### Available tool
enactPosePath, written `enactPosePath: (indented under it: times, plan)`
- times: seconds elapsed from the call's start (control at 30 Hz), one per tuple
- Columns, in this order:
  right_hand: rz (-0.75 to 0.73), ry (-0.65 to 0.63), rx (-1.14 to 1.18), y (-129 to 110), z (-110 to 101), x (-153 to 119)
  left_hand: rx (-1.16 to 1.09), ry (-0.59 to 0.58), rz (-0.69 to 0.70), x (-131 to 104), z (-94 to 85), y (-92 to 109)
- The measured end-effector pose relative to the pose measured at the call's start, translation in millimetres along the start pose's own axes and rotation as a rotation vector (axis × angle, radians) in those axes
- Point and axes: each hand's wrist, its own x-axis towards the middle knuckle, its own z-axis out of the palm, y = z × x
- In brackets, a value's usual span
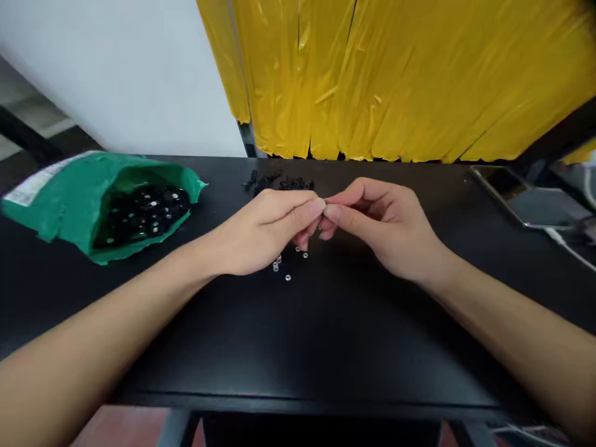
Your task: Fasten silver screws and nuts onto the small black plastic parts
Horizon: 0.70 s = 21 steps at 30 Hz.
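My left hand and my right hand meet above the middle of the black table, thumbs and fingertips pinched together. Whatever sits between the fingertips is too small and covered to make out. Several small silver nuts lie on the table just below my left hand, some partly hidden by it. Behind the hands is a heap of small black screw-like pieces, with more of the same to its left.
At the left, an open green bag holds many small round dark pieces. A phone with a white cable lies at the right. Yellow plastic sheeting and a white panel rise behind the black table.
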Motion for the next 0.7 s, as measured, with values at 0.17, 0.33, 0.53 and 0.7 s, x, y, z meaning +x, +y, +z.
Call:
enactPosePath:
  times: [0.17, 0.33, 0.53, 0.7]
  plan:
    - [0.014, -0.002, 0.009, -3, 0, 2, 0.003, -0.012, 0.01, 0, 6.5, 1]
    - [0.04, -0.042, 0.052, 1, -4, 2, -0.022, -0.026, 0.037, 1, 4.7, -1]
    - [0.053, -0.087, 0.092, 4, -8, 1, -0.097, -0.065, 0.049, 2, 2.4, 1]
    - [0.045, -0.102, 0.081, 4, -10, 1, -0.116, -0.061, 0.022, 3, 1.9, 1]
